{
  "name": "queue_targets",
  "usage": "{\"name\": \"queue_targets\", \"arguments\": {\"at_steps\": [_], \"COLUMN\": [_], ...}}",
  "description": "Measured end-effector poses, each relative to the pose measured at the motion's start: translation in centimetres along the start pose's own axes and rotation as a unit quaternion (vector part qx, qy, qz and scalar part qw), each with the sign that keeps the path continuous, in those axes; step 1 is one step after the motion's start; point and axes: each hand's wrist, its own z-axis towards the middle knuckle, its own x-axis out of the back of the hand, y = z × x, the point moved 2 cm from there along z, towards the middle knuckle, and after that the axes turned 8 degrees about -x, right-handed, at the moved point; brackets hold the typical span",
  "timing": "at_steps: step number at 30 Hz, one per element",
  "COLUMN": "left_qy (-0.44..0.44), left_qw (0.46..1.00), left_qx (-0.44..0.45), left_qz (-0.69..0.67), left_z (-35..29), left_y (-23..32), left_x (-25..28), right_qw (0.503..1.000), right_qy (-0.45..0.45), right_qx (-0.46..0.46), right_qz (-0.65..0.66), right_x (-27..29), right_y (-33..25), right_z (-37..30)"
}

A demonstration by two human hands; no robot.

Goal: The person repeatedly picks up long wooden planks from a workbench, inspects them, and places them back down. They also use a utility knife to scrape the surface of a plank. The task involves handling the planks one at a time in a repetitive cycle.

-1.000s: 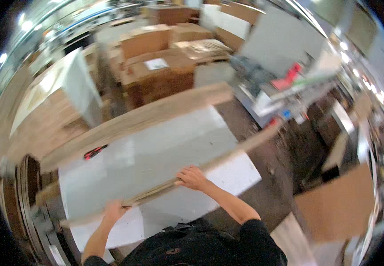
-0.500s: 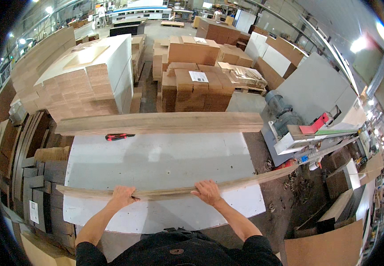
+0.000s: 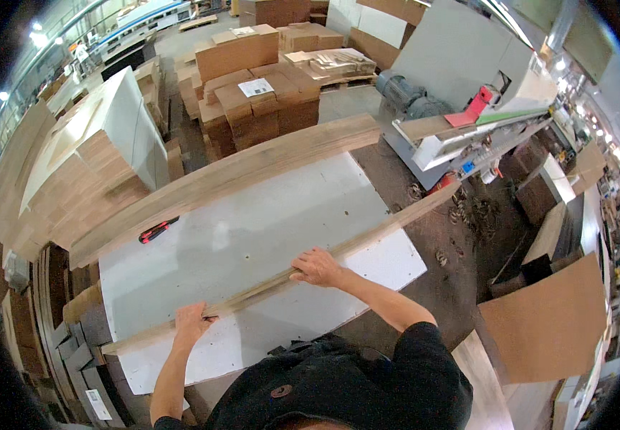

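Note:
Several thin wooden strips, bundled lengthwise, lie across a white-topped work surface near its front edge. My left hand is closed around the bundle left of its middle, and my right hand grips it farther right. The bundle's right end sticks out past the surface toward a machine. Along the far edge rests a second long stack of wooden strips. Just in front of that stack lies a small hand tool with red and black handles, untouched.
A grey machine with a blue-grey motor and a red guard stands at the right. Shavings litter the floor near it. Stacked panels and brown cardboard bundles stand beyond the surface. A brown sheet leans at right.
My view has swung to the right and tilted, so the work surface now appears slanted. Both hands keep their hold on the strips, at much the same places along them.

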Motion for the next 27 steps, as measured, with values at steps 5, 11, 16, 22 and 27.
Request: {"name": "queue_targets", "arguments": {"at_steps": [5, 11, 16, 22, 27], "left_qy": [0.019, -0.003, -0.030, 0.004, -0.014], "left_qw": [1.000, 1.000, 0.998, 1.000, 0.997], "left_qx": [-0.013, 0.020, 0.047, 0.028, 0.075], "left_qz": [0.004, 0.009, 0.025, -0.002, 0.032], "left_z": [0.0, 0.7, -0.2, 0.0, 0.8], "left_y": [0.0, 0.4, -0.2, 0.3, 1.9], "left_x": [-0.1, -0.3, -0.5, 0.1, 0.8], "right_qw": [0.970, 0.984, 0.556, 0.443, 0.418], "right_qy": [-0.116, 0.154, 0.296, 0.400, 0.459], "right_qx": [-0.077, -0.070, -0.417, -0.359, -0.372], "right_qz": [0.200, -0.054, 0.655, 0.718, 0.690], "right_x": [-0.4, 3.8, 9.0, 9.2, 9.4], "right_y": [4.9, 18.2, 27.9, 33.3, 36.7], "right_z": [0.5, 0.4, 2.4, 6.3, 8.1]}}
